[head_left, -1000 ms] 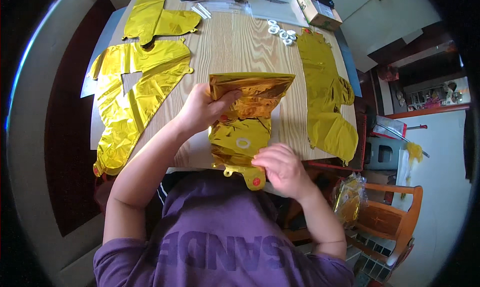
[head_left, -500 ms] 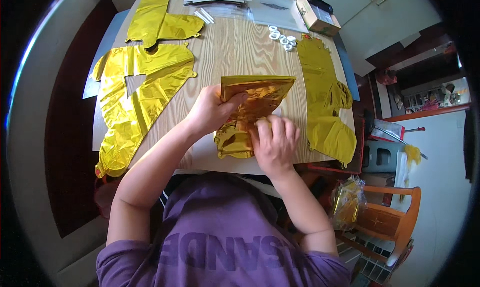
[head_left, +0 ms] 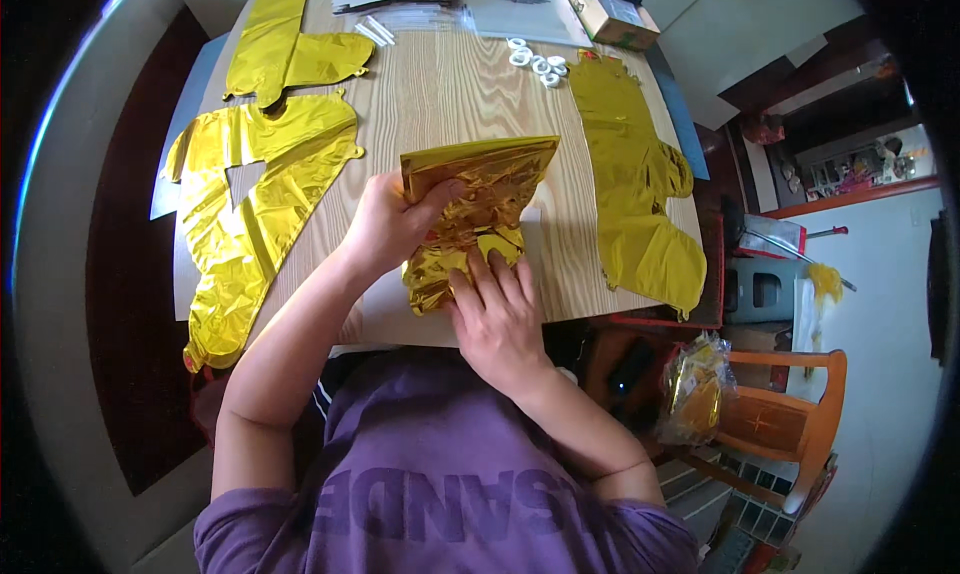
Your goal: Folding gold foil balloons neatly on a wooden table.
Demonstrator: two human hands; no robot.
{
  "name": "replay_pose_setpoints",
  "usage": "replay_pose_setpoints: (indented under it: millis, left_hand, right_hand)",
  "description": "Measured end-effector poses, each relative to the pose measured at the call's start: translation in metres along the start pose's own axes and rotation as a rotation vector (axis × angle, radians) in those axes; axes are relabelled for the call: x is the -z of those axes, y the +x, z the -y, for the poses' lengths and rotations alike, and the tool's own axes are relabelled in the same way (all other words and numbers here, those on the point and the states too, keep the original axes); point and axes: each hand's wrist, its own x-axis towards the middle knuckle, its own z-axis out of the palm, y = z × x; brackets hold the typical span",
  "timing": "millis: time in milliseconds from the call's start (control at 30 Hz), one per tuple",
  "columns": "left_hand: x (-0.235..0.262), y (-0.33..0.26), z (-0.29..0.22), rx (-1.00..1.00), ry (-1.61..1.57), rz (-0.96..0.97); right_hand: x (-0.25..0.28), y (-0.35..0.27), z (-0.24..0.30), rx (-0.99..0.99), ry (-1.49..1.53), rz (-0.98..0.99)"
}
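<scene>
A crumpled, folded gold foil balloon (head_left: pixel 480 194) lies on the wooden table (head_left: pixel 440 84) near its front edge. My left hand (head_left: pixel 385 224) grips the balloon's left side, thumb on top of the fold. My right hand (head_left: pixel 497 314) lies flat on the balloon's lower part, fingers spread and pressing it against the table. The lower edge of the foil is hidden under that hand.
Flat gold foil letter balloons lie left (head_left: pixel 250 214), far left (head_left: pixel 290 44) and right (head_left: pixel 635 184). Small white tape rolls (head_left: pixel 535 59), a cardboard box (head_left: pixel 605 9) and papers sit at the far edge. A wooden chair (head_left: pixel 790 424) with a foil bag (head_left: pixel 695 389) stands to the right.
My right hand has moved up from the balloon's bottom tab onto the foil and now presses it flat. The balloon is folded more compactly. My left hand keeps its grip.
</scene>
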Motion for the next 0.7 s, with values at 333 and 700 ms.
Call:
replay_pose_setpoints:
  millis: [333,700]
  left_hand:
    - [-0.001,-0.001,-0.003,-0.058,0.017,0.012]
    - [0.0,-0.013,-0.002,-0.175,0.069,0.064]
  right_hand:
    - [0.003,0.015,-0.011,-0.036,-0.006,0.009]
    - [-0.001,0.02,-0.007,-0.109,0.023,0.059]
